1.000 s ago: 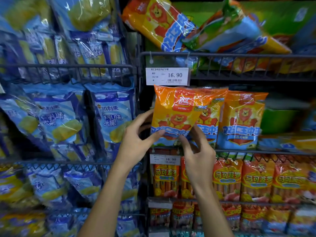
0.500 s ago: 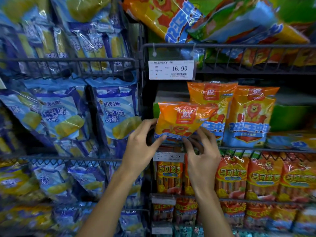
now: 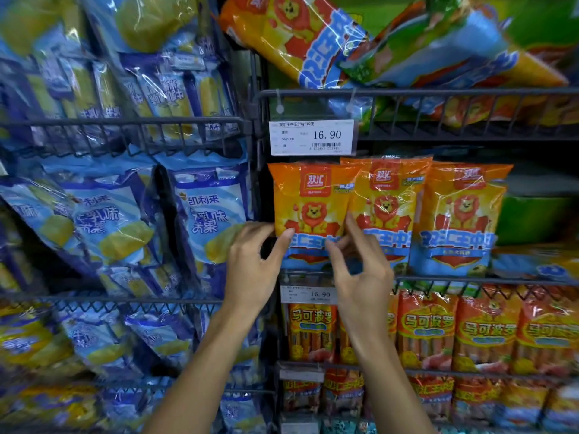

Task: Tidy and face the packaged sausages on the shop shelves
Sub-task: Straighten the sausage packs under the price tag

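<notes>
Three orange sausage packs with a lion stand upright side by side on the middle wire shelf (image 3: 470, 278). My left hand (image 3: 253, 261) pinches the lower left corner of the leftmost pack (image 3: 308, 202), thumb on its front. My right hand (image 3: 360, 267) pinches that pack's lower right part, index finger up along the seam beside the second pack (image 3: 387, 208). The third pack (image 3: 460, 217) stands untouched to the right. All three face forward.
A price tag (image 3: 311, 137) hangs above the packs. Orange and green packs (image 3: 300, 32) lie slanted on the top shelf. Red-orange sausage packs (image 3: 482, 330) line the shelf below. Blue snack bags (image 3: 206, 214) fill the left rack.
The leftmost pack was tipped forward and low half a second ago. Now it stands upright and level with its neighbours, both hands still at its lower edge.
</notes>
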